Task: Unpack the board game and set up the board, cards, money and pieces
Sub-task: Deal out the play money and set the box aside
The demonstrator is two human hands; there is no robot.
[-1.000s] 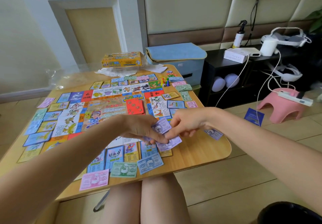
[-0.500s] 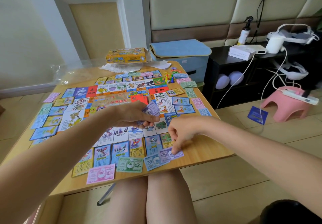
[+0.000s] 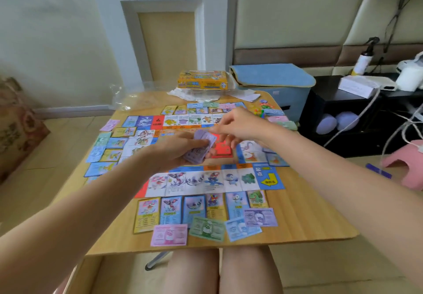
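Note:
The game board (image 3: 270, 178) lies open on the wooden table (image 3: 309, 227), ringed by property cards (image 3: 237, 203). My left hand (image 3: 174, 151) is above the board's middle, shut on a stack of purple money notes (image 3: 198, 154). My right hand (image 3: 238, 125) reaches in from the right and pinches the top purple note (image 3: 204, 136) of that stack. Along the near edge lie a pink note (image 3: 169, 234), a green note (image 3: 207, 228), a blue note (image 3: 242, 228) and a purple note (image 3: 259, 217). Coloured pawns (image 3: 263, 107) stand at the far right.
The yellow game box (image 3: 202, 82) and crumpled plastic wrap (image 3: 128, 98) sit at the table's far edge. A blue storage box (image 3: 274, 80) and a black shelf (image 3: 357, 110) with cables stand to the right. A pink stool (image 3: 405, 165) is on the floor.
My right hand left a purple note at the near edge beside the blue one and rose back to the stack in my left hand. The camera tilted.

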